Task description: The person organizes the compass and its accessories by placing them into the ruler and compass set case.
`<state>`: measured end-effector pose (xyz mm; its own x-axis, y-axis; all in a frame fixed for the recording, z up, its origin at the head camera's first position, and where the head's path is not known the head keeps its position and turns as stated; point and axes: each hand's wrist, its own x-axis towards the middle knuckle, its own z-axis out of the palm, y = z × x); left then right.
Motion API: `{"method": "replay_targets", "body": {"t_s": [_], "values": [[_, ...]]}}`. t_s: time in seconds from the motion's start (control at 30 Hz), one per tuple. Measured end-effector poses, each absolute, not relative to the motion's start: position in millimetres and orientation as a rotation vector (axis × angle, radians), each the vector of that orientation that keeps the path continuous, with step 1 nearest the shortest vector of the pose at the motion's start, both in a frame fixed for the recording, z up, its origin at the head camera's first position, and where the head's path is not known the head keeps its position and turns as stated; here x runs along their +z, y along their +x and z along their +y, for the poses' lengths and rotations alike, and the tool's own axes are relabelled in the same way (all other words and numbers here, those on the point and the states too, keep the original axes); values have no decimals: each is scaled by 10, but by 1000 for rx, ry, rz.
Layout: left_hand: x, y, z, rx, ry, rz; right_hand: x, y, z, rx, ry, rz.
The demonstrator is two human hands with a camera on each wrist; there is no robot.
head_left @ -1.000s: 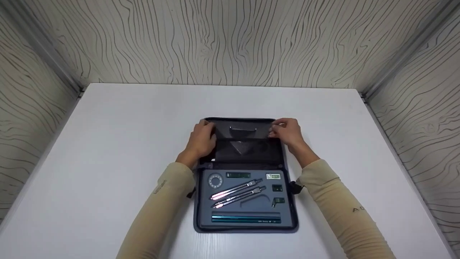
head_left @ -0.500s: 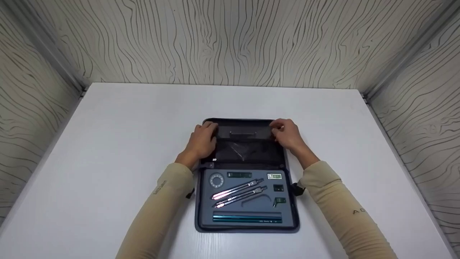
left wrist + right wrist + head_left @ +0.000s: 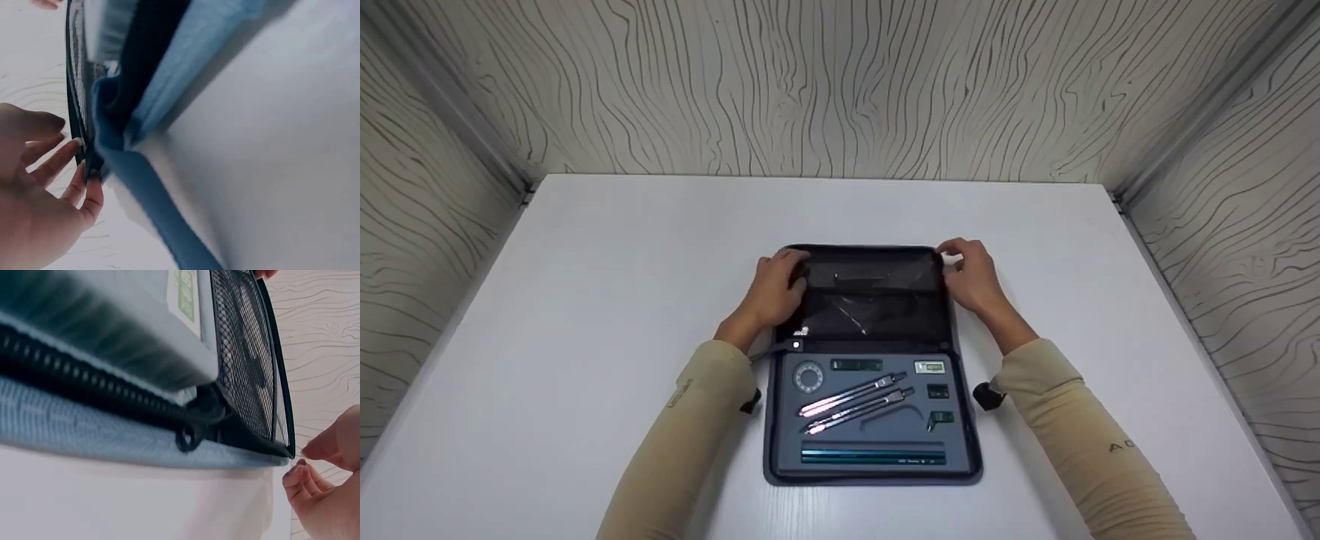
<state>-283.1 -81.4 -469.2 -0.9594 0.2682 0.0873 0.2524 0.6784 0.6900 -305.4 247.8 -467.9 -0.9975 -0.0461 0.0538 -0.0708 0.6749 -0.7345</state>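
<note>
A dark zip-up drawing set case point(image 3: 877, 472) lies unfolded on the white table. Its grey foam tray point(image 3: 877, 442) holds two metallic compasses point(image 3: 851, 401), green-blue pencils point(image 3: 874, 455), a white ring-shaped piece point(image 3: 809, 377) and small green items point(image 3: 939, 420). At the lid's left edge is my left hand point(image 3: 772, 289); in the left wrist view its fingertips touch that edge, with the thumb apart. My right hand point(image 3: 971, 277) is beside the lid's upper right corner, bent fingers and thumb close to it in the right wrist view. The lid's mesh pocket point(image 3: 242, 343) has a clear flap above it.
The white table point(image 3: 585, 300) extends around the case on all sides. Behind it stands a wood-grain patterned wall point(image 3: 810, 97), with side panels left and right. Black wrist cameras point(image 3: 988, 395) sit near both sleeve cuffs, beside the case.
My right hand has moved outward from the clear flap to the lid's right edge. The flap now lies flatter over the lid. My left hand has shifted slightly left.
</note>
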Motion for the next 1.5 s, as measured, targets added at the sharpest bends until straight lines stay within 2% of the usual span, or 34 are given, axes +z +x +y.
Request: {"method": "replay_targets", "body": {"t_s": [0.3,0.63,1.23,1.5], "values": [[-4652,-2823,-998,1395,78,2766,-4647,-3044,2551,1382,-56,-2988],[-4646,-2786,-1054,1469,-11,2625,-4576,-3030,2535,1422,-49,-3012],[-4550,-2899,-1071,1749,165,2839,-4482,-3072,2471,1504,153,-2680],[-4531,-2932,-1061,1731,230,2900,-4478,-3092,2480,1500,203,-2623]]}}
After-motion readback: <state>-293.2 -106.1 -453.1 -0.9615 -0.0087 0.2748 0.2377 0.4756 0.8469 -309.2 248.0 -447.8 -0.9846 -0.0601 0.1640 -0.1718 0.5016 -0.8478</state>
